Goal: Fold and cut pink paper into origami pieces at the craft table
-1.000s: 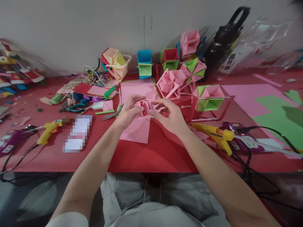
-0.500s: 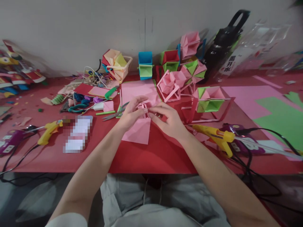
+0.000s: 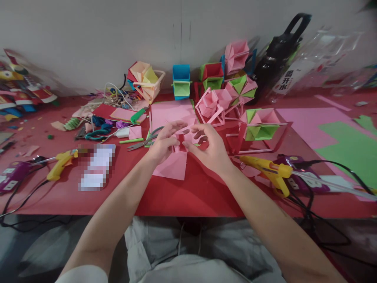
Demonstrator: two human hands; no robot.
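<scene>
Between my two hands, over the pink paper sheet (image 3: 171, 169), is a small folded paper piece (image 3: 180, 142) showing red and pink. My left hand (image 3: 162, 143) pinches its left side, with the thumb in front and the fingers curled behind. My right hand (image 3: 210, 147) has its thumb against the right side of the piece, and its fingers arch behind it. Fingers cover part of the piece, so its full shape is hidden. Grey scissors (image 3: 141, 143) lie open beside my left hand.
Behind my hands stand folded paper models, among them a pink one (image 3: 216, 104) and a green-pink one (image 3: 260, 124). Yellow glue guns (image 3: 269, 171) with cords lie on both sides. A blurred phone (image 3: 98, 167) lies left; a black bottle (image 3: 269, 63) stands back right.
The paper piece has turned and now shows a red face where pink strips showed. My right fingers have lifted and spread away from my left fingers.
</scene>
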